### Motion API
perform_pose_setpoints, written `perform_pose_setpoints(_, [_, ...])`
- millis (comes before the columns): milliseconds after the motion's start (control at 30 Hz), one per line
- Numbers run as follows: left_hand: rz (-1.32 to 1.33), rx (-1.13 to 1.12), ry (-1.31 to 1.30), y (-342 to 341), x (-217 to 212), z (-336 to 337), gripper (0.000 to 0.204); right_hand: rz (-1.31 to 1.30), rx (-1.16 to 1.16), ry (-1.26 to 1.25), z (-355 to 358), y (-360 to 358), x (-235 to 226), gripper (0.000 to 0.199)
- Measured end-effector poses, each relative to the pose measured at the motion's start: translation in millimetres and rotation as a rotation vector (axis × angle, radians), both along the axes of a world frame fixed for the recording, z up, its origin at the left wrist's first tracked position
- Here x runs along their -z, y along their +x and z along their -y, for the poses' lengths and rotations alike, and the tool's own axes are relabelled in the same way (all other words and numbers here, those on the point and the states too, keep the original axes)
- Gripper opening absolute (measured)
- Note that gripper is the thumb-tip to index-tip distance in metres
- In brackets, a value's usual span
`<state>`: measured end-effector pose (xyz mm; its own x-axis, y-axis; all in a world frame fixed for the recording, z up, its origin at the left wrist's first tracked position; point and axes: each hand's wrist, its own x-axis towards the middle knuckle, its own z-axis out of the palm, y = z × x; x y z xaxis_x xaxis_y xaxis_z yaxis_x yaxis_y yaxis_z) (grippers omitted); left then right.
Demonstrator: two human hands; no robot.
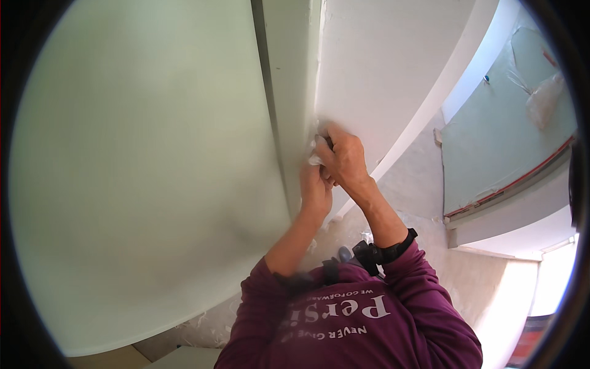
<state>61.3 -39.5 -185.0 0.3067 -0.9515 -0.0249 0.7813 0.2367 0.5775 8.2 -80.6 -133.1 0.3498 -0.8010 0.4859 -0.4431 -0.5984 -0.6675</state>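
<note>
Both my hands meet at the seam between a pale green door frame (292,74) and a white wall (375,67). A small crumpled white piece (317,151), like thin plastic film or tissue, is bunched between them. My right hand (345,157) is closed, its fingers curled round the white piece against the edge; its fingertips are blurred. Just below and to the left, my left hand (315,189) is closed too, its fingers up against the same piece and partly hidden by the right hand. Something dark shows beside the right fingers, too small to name.
A large pale green door panel (147,160) fills the left side. Farther right, another greenish panel (504,129) with a red-edged strip has a clear plastic bag (545,101) hanging on it. Scraps lie on the grey floor (418,178). Black straps (376,253) circle my wrists.
</note>
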Motion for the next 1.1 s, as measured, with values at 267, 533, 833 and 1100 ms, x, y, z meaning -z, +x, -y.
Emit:
perform_pose_setpoints(267, [0.036, 0.051, -0.029, 3, -7, -3, 0.021, -0.06, 0.055, -0.151, 5, 8, -7, 0.013])
perform_pose_setpoints(533, [0.019, 0.09, -0.004, 10, -1, -7, 0.021, 0.026, 0.042, -0.031, 0, 12, -3, 0.014])
perform_pose_setpoints(833, [0.047, 0.065, -0.028, 8, -2, -3, 0.026, 0.013, 0.114, -0.129, 4, 19, -13, 0.008])
perform_pose_setpoints(1100, [0.019, 0.063, 0.027, 8, -7, -3, 0.025, -0.048, 0.157, -0.332, 8, 17, -6, 0.007])
